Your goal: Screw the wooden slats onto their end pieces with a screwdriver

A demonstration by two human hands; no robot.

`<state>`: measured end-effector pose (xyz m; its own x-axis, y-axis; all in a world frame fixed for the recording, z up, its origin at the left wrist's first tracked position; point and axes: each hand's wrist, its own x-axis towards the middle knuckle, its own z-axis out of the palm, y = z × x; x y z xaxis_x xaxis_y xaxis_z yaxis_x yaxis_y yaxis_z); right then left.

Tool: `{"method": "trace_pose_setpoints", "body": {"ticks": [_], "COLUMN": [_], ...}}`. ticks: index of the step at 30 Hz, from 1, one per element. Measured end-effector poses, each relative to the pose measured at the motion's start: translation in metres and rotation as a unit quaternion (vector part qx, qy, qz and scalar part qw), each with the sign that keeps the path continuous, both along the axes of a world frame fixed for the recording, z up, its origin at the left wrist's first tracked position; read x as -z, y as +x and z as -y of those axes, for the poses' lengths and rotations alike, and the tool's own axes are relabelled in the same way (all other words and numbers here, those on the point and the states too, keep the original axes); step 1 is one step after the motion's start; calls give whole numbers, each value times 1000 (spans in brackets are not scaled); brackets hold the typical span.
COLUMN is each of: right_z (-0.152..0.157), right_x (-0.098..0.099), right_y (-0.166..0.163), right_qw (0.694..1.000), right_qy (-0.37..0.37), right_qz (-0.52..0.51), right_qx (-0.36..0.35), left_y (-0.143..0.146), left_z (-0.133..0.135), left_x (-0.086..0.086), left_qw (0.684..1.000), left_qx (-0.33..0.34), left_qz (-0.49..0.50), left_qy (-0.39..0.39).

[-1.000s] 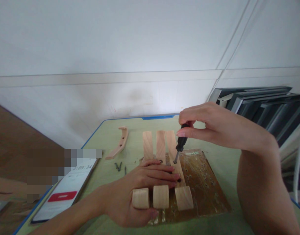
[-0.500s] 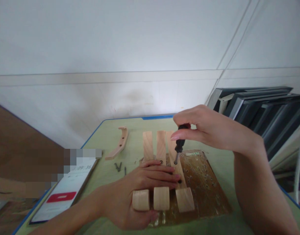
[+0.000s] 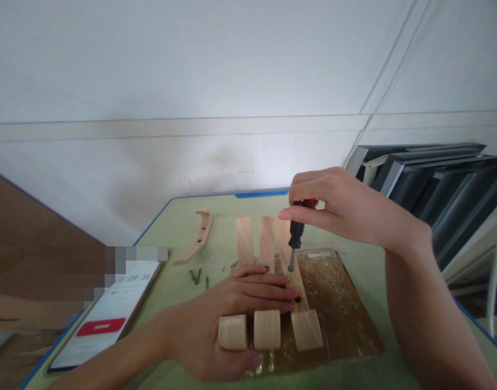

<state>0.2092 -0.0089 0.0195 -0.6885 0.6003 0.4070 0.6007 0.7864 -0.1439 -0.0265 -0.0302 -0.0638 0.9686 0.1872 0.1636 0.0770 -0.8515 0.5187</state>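
Observation:
My right hand grips the black handle of a screwdriver, thumb and fingers around it. The tip sits in a screw in the upper hole of the right-hand wooden hook. This hook lies on a brown board beside a middle wooden hook and a left wooden hook. My left hand lies across the three hooks, fingers pressing on their middles and thumb by the board's near edge. A dark lower hole shows by its fingertips.
A loose wooden hook with two holes lies at the table's left. Several loose screws lie below it. A phone with a lit screen rests at the left edge. Dark flat panels lean at the right. A white wall stands behind.
My right hand has turned slightly and risen a little on the screwdriver, which now stands more upright. The left hand and hooks have stayed in place.

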Motion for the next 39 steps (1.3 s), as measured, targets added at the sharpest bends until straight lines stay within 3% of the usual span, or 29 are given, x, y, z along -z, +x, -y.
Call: {"method": "trace_pose_setpoints", "body": {"ticks": [13, 23, 39], "right_z": [8, 15, 14], "right_x": [-8, -15, -15], "right_y": [6, 20, 19], "right_qw": [987, 984, 985], "right_qy": [-67, -113, -110], "right_qz": [-44, -18, -18], "right_qx": [-137, -138, -129], "left_y": [0, -1, -1], "left_z": [-1, 1, 0], "left_x": [2, 1, 1], "left_qw": [1000, 1000, 1000], "left_qx": [2, -7, 1], "left_qz": [19, 7, 20], "left_qy": [5, 2, 12]}}
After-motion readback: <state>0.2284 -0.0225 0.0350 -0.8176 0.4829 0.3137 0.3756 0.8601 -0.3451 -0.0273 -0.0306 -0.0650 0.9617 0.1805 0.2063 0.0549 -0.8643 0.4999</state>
